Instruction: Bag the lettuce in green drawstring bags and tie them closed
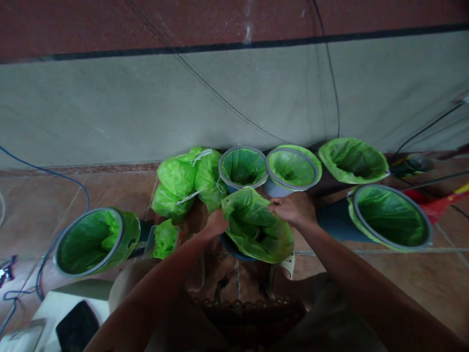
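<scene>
Between my knees stands a dark blue bin [234, 250], its mouth covered by a green plastic bag [256, 230] that hangs over the sides. My left hand [217, 222] grips the bag's edge on the left, fingers closed. On the far right side of the bag, my right hand [285, 210] pinches its rim. The bag is spread wide, and its inside is dark, so I cannot make out what lies at the bottom. Just beyond it are a lined blue bin [243, 168] and a lined grey bin [293, 168].
Tied green bags [179, 181] lean against the wall. Lined bins stand at the left [90, 242], right [392, 217] and far right [353, 160]. A small container [149, 242] holds crumpled green plastic. A phone [77, 326] lies at lower left; a blue cable [87, 195] crosses the floor.
</scene>
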`<state>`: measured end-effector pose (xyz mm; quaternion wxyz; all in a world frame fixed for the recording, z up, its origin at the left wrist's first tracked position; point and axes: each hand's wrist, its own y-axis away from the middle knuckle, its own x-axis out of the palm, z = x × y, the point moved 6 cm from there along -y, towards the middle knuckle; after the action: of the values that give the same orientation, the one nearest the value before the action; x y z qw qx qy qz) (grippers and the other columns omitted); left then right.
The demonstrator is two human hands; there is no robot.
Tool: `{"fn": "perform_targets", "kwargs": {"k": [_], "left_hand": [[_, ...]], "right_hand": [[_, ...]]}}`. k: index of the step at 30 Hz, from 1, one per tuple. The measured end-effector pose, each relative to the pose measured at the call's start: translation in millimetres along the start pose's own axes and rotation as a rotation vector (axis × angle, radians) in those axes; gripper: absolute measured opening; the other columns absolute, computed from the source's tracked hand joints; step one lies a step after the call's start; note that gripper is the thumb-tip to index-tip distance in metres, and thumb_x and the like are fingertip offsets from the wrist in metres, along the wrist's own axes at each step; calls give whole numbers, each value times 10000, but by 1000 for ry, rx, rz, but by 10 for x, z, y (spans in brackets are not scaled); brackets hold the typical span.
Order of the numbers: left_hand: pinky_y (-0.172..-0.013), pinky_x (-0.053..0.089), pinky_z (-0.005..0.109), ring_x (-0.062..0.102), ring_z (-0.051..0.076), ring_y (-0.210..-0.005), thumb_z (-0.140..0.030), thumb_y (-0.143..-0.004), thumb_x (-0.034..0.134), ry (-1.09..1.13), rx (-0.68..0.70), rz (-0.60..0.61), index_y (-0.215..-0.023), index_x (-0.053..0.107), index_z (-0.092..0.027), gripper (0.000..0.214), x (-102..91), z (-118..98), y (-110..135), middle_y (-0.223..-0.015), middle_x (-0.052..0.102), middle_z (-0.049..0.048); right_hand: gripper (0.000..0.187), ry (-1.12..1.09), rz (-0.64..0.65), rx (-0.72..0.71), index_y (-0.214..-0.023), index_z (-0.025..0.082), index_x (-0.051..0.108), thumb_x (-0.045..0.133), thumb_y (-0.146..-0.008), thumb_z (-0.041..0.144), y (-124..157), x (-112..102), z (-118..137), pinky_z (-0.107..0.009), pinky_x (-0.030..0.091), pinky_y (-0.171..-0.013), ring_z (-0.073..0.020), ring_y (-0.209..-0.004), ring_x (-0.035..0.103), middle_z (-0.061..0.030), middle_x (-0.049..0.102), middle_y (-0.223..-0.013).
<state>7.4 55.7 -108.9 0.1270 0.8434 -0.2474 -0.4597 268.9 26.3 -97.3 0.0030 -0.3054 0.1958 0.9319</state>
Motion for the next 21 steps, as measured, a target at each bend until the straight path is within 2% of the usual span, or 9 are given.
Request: {"fn": "perform_targets", "kwargs": {"k": [2,6,9,13,17,19,21], "left_hand": [[-725,497,290,673,233,-799,-135,-719,599,-23,-17,1,-754,707,-142,113,-66,-15,10,-769,704,89],[-592,453,232,584,153,-609,-181,-660,643,181,132,96,-602,659,-152,67,-384,-118,43,-589,615,20],[-529,443,220,569,138,-564,-179,-619,634,360,121,169,-668,689,-156,77,-708,-129,122,-608,633,6],[-549,489,232,628,161,-638,-166,-591,630,465,-2,103,-803,703,-159,224,-1030,-57,195,-728,691,28],[-560,504,231,629,155,-640,-174,-600,617,484,-14,32,-809,689,-157,222,-1084,-38,180,-707,680,26],[-557,496,232,622,157,-629,-180,-605,615,422,33,78,-801,702,-162,216,-995,-80,160,-696,684,17],[-569,483,235,619,168,-628,-176,-597,631,328,91,102,-724,708,-167,149,-886,-130,141,-645,674,5]], "right_hand": [[143,-105,-70,20,-681,179,661,579,-690,295,28,-138,95,-232,403,-534,-125,-537,545,21,620,-582],[149,-183,-250,-27,-678,183,658,580,-656,308,109,-432,237,-238,373,-513,-124,-499,518,27,616,-561],[165,-210,-371,-50,-702,182,674,588,-647,312,171,-594,216,-242,385,-527,-131,-507,528,24,623,-563],[177,-228,-467,-58,-723,179,673,591,-666,326,248,-693,169,-244,419,-556,-138,-532,548,16,630,-580],[223,-205,-500,-80,-797,177,673,557,-725,354,300,-695,193,-244,428,-555,-145,-545,559,3,651,-636],[223,-80,-461,-54,-813,178,679,532,-750,334,281,-649,187,-248,437,-572,-156,-576,586,-10,672,-677],[216,137,-386,8,-812,179,694,520,-765,298,238,-585,153,-260,454,-617,-178,-644,627,-32,701,-732]]}}
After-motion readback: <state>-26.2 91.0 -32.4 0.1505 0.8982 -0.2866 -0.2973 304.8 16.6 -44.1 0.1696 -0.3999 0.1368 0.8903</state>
